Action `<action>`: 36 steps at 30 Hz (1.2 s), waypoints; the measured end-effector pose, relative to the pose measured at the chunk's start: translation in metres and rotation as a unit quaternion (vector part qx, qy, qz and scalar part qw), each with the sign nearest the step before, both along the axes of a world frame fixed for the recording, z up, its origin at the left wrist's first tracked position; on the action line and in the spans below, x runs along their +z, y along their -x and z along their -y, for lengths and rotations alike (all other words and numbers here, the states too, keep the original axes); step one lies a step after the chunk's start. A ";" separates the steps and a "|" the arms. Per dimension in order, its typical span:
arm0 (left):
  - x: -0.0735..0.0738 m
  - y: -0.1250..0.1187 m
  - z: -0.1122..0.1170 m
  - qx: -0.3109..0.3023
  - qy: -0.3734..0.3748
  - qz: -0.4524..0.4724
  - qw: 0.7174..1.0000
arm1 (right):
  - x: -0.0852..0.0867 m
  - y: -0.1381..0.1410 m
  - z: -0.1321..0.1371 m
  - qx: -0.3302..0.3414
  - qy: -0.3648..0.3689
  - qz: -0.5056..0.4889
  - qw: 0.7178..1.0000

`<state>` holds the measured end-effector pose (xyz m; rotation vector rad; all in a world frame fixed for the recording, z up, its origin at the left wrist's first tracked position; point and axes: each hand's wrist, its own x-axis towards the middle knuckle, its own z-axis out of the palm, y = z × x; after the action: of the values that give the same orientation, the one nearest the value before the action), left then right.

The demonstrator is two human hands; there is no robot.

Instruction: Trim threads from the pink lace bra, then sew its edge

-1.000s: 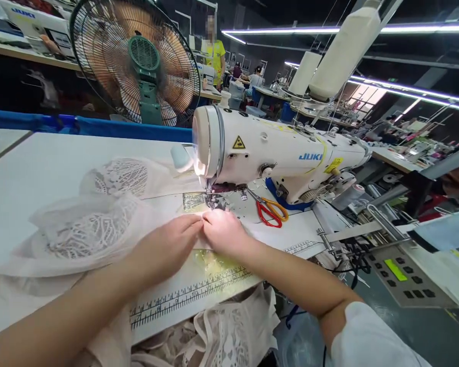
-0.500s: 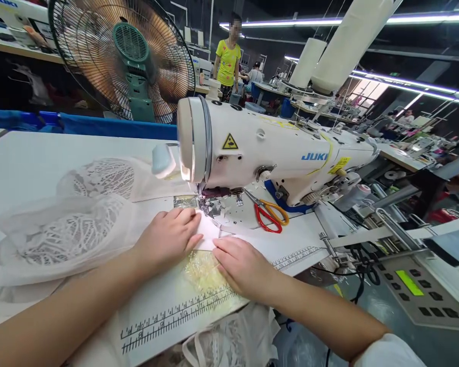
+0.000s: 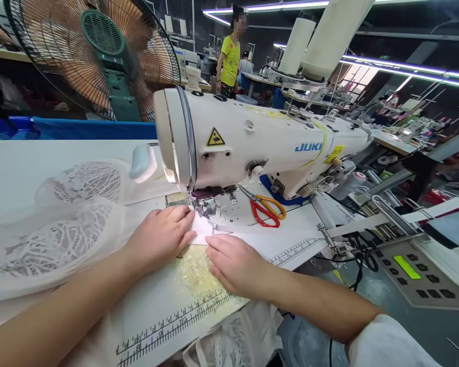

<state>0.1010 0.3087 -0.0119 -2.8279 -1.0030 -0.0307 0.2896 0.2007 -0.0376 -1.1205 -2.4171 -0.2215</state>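
Observation:
My left hand [image 3: 161,235] lies beside the sewing machine's needle area, fingertips pressing on a small piece of white fabric [image 3: 202,229]. Just right of it, my right hand [image 3: 235,265] pinches the near edge of that fabric between thumb and fingers. Part of the piece is hidden beneath my left fingers and close to the presser foot. The white sewing machine [image 3: 248,137] stands right above my hands. On its bed rest scissors [image 3: 258,199] with red and orange handles. White fabric with lace panels [image 3: 72,234] lies bunched left of my left hand.
A yellowish taped patch [image 3: 197,267] and a printed ruler scale [image 3: 183,322] mark the table's front. More lace fabric [image 3: 237,336] hangs below the edge. A control panel [image 3: 416,275] sits right. Behind are a large fan [image 3: 103,35] and a person in a yellow-green shirt [image 3: 230,60].
The view has shifted, so the machine and table appear further left. Both hands keep nearly the same place by the needle. The person behind has moved right relative to the machine.

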 end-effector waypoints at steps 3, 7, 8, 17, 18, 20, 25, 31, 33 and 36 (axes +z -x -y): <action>0.002 0.003 -0.003 -0.029 -0.037 -0.002 0.999 | 0.000 0.006 -0.005 -0.002 -0.001 0.001 1.000; 0.000 0.007 0.013 -0.113 -0.111 -0.009 0.987 | -0.003 0.013 -0.010 0.003 0.001 -0.012 1.000; -0.003 0.008 0.018 -0.124 -0.127 -0.005 0.984 | -0.004 0.014 -0.011 0.004 0.005 -0.015 1.000; -0.010 0.018 0.026 -0.115 -0.071 0.039 0.990 | -0.005 0.008 -0.007 0.016 -0.002 -0.037 0.999; -0.009 0.020 0.023 -0.115 -0.056 0.041 0.991 | -0.004 0.007 -0.006 0.019 0.000 -0.041 0.999; -0.008 0.023 0.015 -0.121 -0.032 0.050 0.991 | -0.003 0.005 -0.005 0.023 0.006 -0.050 0.998; -0.008 0.028 -0.006 -0.165 -0.024 0.097 0.981 | -0.001 0.002 -0.004 0.025 0.017 -0.058 0.998; -0.007 0.028 -0.023 -0.157 -0.024 0.088 0.983 | -0.002 0.002 -0.004 0.020 0.029 -0.056 0.998; -0.007 0.028 -0.027 -0.150 -0.029 0.079 0.985 | -0.003 0.003 -0.004 0.018 0.035 -0.054 0.998; -0.006 0.027 -0.032 -0.132 -0.023 0.062 0.989 | -0.003 0.003 -0.004 0.017 0.048 -0.044 0.998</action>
<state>0.0735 0.3408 -0.0182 -2.9254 -0.6316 -0.2564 0.2866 0.2048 -0.0408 -1.1065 -2.3874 -0.0435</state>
